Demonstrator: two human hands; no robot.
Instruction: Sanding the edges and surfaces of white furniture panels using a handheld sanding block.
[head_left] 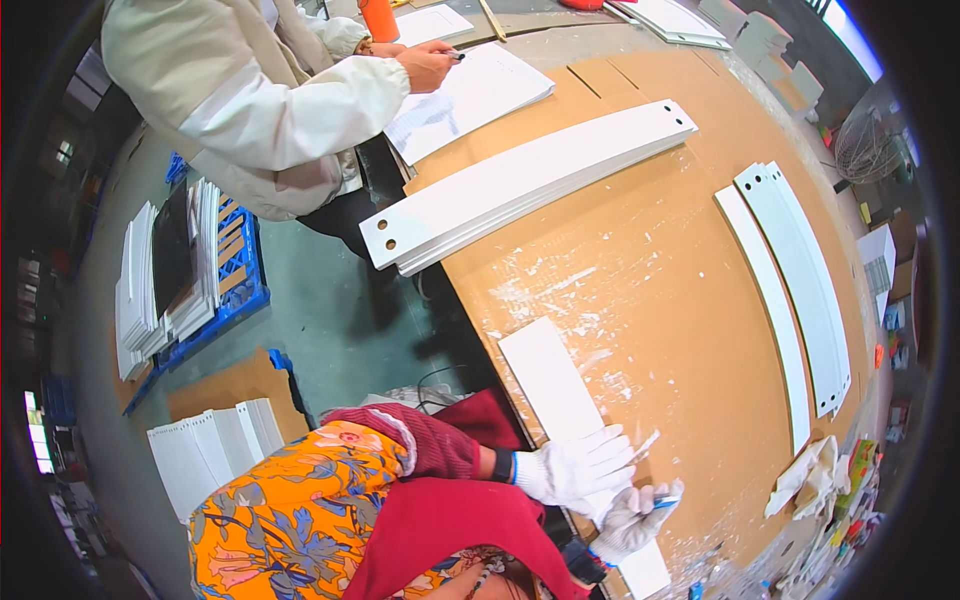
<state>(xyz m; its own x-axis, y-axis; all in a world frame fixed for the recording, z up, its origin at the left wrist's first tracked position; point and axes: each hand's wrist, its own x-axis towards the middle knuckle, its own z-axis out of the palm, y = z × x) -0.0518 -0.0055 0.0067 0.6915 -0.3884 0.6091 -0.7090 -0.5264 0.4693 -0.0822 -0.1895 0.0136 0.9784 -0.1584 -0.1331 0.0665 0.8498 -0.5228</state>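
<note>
A narrow white board (548,375) lies in front of me along the near edge of the cardboard-covered table. My left hand (575,466), in a white glove, rests flat on this board with its fingers stretched out. Close beside it, my right hand (625,525), gloved too, is closed over the board's lower part. A small blue object (663,502) shows at its curled fingers; its kind cannot be made out. Both hands hide part of the board, whose lower end (645,572) comes out past my right hand.
A stack of long white panels (530,185) with end holes lies across the table. More curved white panels (800,285) lie at the right, near a crumpled cloth (808,478). Opposite, a person (270,110) writes on paper sheets (475,95). Panels stand on a blue pallet (225,290) at left.
</note>
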